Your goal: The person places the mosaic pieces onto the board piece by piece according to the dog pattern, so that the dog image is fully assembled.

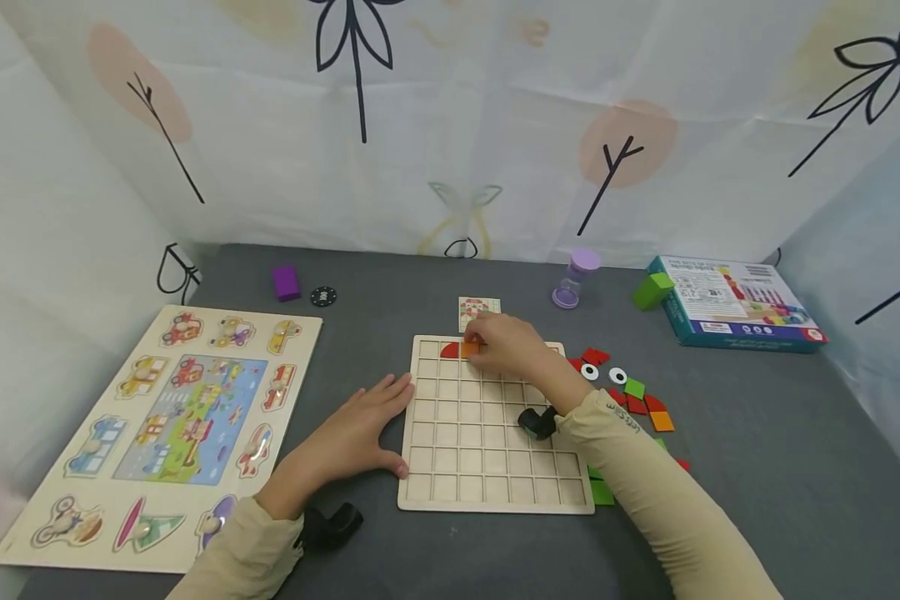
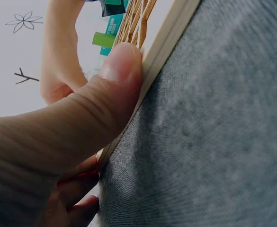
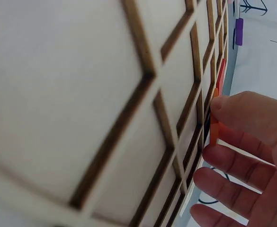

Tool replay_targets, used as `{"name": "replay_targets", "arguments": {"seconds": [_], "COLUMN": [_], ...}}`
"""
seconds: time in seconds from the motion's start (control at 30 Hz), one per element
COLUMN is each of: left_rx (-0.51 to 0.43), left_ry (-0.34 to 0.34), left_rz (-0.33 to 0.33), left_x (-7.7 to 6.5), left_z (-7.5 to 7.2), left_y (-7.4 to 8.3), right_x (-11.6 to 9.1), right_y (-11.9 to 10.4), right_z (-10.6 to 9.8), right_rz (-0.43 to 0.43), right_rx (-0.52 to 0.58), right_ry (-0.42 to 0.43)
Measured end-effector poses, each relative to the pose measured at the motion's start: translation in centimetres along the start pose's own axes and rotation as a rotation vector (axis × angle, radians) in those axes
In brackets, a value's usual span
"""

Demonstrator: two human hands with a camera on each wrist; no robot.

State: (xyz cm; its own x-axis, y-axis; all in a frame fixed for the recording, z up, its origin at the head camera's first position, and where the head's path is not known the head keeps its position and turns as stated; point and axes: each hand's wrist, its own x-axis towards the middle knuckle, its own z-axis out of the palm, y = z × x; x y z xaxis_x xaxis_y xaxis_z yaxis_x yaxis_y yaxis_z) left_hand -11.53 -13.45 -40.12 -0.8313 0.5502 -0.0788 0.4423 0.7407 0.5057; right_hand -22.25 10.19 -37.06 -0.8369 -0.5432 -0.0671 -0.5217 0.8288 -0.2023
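A wooden grid board lies in the middle of the dark table. At its far edge my right hand pinches an orange square tile between thumb and fingers, over the top row of cells. Just left of that tile, a red rounded tile sits in the same row. My left hand rests along the board's left side, fingers stretched out and thumb against the edge. A small pattern card lies just beyond the board, partly hidden by my right hand.
Loose red, green and orange tiles lie right of the board, some hidden by my right sleeve. A vehicle puzzle board covers the left. Farther back are a purple block, a black disc, an hourglass, a green block and a box.
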Motion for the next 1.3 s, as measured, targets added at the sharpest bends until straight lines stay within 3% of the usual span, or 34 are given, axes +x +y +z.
{"name": "replay_targets", "arguments": {"seconds": [0.17, 0.3, 0.43, 0.53, 0.7, 0.83, 1.0, 1.3], "left_rx": [-0.006, -0.01, -0.007, -0.004, -0.002, -0.005, -0.004, 0.0], "left_ry": [0.002, -0.004, -0.011, -0.011, -0.006, 0.003, 0.007, -0.009], "left_rz": [0.004, -0.002, -0.008, -0.012, -0.01, -0.004, -0.003, -0.015], "left_x": [0.0, 0.0, 0.2, 0.3, 0.2, 0.2, 0.0, 0.3], "left_z": [0.0, -0.1, 0.0, 0.0, 0.1, 0.1, 0.1, 0.3], "left_y": [0.0, 0.1, 0.2, 0.2, 0.0, -0.1, -0.4, -0.3], "right_x": [0.0, -1.3, -4.7, -7.8, -12.2, -14.3, -14.6, -12.1], "right_y": [-0.2, 0.5, 2.7, 4.8, 8.2, 10.2, 11.6, 12.3], "right_z": [-0.1, -1.2, -2.7, -3.6, -3.9, -3.6, -2.8, -1.9], "right_rz": [0.032, 0.038, 0.056, 0.124, 0.235, 0.301, 0.297, 0.195], "right_rx": [0.012, 0.069, 0.123, 0.121, 0.079, 0.068, 0.069, 0.061], "right_ry": [-0.026, -0.006, 0.065, 0.093, 0.103, 0.087, 0.074, 0.061]}}
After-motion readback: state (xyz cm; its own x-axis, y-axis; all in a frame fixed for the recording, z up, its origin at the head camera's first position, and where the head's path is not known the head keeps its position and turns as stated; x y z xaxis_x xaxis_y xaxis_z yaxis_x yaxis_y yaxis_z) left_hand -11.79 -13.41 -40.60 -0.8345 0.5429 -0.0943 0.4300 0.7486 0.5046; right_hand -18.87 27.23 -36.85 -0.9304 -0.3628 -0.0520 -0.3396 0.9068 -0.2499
